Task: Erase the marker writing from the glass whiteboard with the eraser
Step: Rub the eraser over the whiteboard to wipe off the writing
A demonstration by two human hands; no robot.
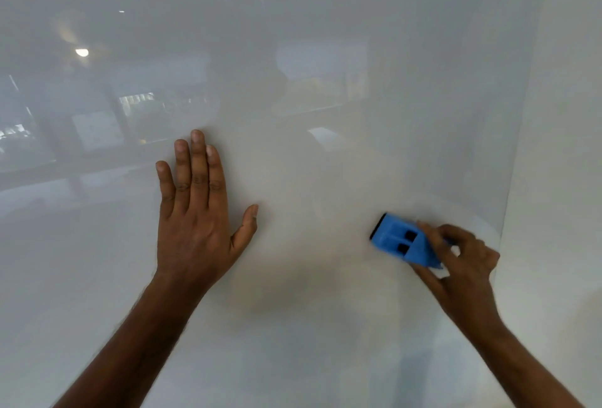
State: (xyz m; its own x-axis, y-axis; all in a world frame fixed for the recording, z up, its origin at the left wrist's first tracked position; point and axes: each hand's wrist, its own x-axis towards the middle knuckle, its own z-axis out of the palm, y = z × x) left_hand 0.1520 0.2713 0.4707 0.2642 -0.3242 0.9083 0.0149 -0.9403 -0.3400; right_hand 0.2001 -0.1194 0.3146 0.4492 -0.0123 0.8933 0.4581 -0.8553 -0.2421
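Eraser [400, 242] gripped in right hand [462, 264], left hand [195, 212] flat on glass whiteboard [325, 81]: firm, overlapping strokes needed.

2 hands [195, 231], 1 eraser [399, 241], 1 whiteboard [325, 81]

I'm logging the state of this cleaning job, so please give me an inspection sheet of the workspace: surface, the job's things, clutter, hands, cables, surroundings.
Surface: glass whiteboard, pale and glossy, showing blurred reflections of a room and lights; no marker writing seen in this view.
Job's things: blue eraser, dark pad at its far end, close against the board low on the right; slightly blurred.
Clutter: nothing seen.
Hands: left hand flat on the board, fingers straight and close together, thumb spread; right hand grips the eraser by its near end.
Cables: nothing seen.
Surroundings: plain pale wall beside the board's right edge.
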